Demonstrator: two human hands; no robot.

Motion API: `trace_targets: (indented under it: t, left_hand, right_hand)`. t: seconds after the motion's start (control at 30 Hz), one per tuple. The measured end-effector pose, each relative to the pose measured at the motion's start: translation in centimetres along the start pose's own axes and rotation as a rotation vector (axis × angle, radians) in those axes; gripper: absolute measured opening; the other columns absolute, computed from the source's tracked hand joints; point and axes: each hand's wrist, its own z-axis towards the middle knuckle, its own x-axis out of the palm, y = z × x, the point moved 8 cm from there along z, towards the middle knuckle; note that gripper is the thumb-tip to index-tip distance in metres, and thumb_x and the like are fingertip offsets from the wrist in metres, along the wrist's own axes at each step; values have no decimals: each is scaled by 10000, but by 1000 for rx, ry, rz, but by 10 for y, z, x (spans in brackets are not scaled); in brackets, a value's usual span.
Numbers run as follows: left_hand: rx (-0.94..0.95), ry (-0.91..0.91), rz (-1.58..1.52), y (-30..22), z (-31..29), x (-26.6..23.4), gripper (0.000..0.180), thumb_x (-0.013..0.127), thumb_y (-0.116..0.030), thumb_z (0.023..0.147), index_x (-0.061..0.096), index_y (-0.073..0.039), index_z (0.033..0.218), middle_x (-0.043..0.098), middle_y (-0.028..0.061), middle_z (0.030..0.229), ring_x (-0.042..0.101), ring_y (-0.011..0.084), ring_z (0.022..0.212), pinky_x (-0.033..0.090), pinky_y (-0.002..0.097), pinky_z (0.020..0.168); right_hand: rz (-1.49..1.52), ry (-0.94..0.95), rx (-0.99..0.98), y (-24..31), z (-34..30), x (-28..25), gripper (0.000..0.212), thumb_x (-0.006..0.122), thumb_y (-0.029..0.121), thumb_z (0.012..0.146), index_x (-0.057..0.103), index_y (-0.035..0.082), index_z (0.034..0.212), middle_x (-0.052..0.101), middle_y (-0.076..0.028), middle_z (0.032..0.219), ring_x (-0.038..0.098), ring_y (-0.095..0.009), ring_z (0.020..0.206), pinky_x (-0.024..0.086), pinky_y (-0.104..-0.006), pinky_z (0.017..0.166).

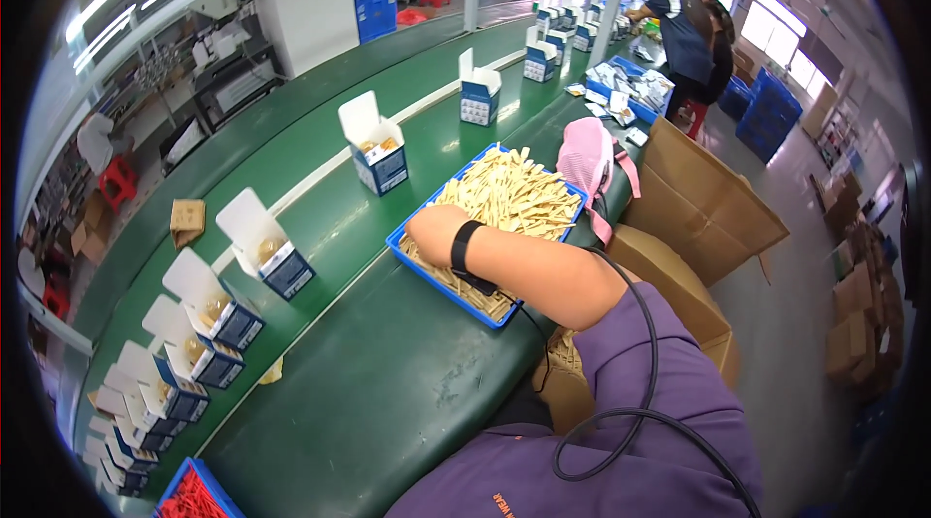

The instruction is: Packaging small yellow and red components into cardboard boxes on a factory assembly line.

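Note:
My right hand, with a black band on its wrist, reaches over the left side of a shallow blue tray. The tray is heaped with small, narrow, pale yellow strips whose exact kind I cannot make out. The hand is down at the strips with its back toward me. Its fingers are hidden, so whether they hold anything does not show. My left hand is out of view. Closest to the tray on the belt stands a blue-and-white carton with its lid up and orange and tan contents inside.
Several open cartons line the green conveyor belt. A blue tray of red pieces sits lower left. Beyond the strips lie a pink bag and a blue bin of packets. Cardboard boxes stand right; co-workers stand farther back.

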Motion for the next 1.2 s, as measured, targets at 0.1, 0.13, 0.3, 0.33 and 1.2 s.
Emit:
trace_targets:
  t: [0.1, 0.13, 0.3, 0.33, 1.2]
  left_hand:
    - [-151, 30, -368, -42, 7, -13, 272, 596, -207, 989, 616, 43, 1094, 666, 205, 1061, 633, 324, 932, 508, 404, 853]
    - [-237, 59, -546, -52, 10, -12, 259, 597, -194, 991, 615, 47, 1084, 665, 195, 1064, 633, 306, 919, 511, 391, 844]
    - [-266, 226, -899, -127, 15, 11, 216, 616, -112, 980, 623, 39, 1134, 659, 135, 1045, 627, 229, 948, 511, 326, 850]
    - [-361, 303, -1031, -145, 13, 25, 216, 622, -83, 973, 626, 40, 1151, 657, 122, 1025, 626, 213, 967, 510, 306, 854]
    - [-323, 648, -1484, -335, 14, 200, 164, 530, -90, 1013, 592, -28, 1151, 645, 31, 846, 593, 82, 681, 492, 227, 623]
  right_hand:
    - [-102, 82, -48, 4, 1, 0, 180, 642, 129, 786, 715, 72, 940, 712, -160, 903, 688, -346, 882, 556, -441, 784]
    - [-97, 70, -36, 0, 0, -2, 180, 642, 129, 786, 715, 72, 940, 712, -160, 903, 688, -346, 882, 556, -441, 784]
    - [158, -219, -210, 1, 1, -31, 162, 677, 164, 791, 716, 98, 933, 710, -142, 900, 691, -330, 861, 557, -417, 765]
    - [228, -255, -221, -3, 0, -39, 157, 686, 177, 799, 714, 99, 932, 711, -136, 905, 692, -319, 856, 556, -407, 756]
    - [1372, 101, -333, 227, -50, 56, 157, 699, 84, 911, 643, 16, 1041, 638, -37, 825, 620, -100, 693, 512, -245, 607]
